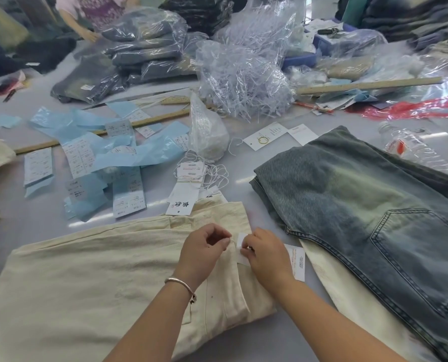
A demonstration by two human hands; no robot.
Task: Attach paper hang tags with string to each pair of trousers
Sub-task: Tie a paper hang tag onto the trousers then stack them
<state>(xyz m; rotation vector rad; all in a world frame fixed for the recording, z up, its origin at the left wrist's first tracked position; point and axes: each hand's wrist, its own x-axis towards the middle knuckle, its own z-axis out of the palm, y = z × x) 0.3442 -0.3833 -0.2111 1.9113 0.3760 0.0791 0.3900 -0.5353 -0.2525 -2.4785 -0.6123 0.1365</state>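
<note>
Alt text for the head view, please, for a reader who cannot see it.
Two hands tie a white hang tag to cream trousers: the left hand pinches the string, the right hand holds the tag. Faded blue jeans lie to the right.

Two bare forearms, no sleeves in view, left hand (203, 246) with thin silver bangle (180, 282) at wrist, small clasp hanging from it, right hand (267, 253) unadorned, short nails
</note>
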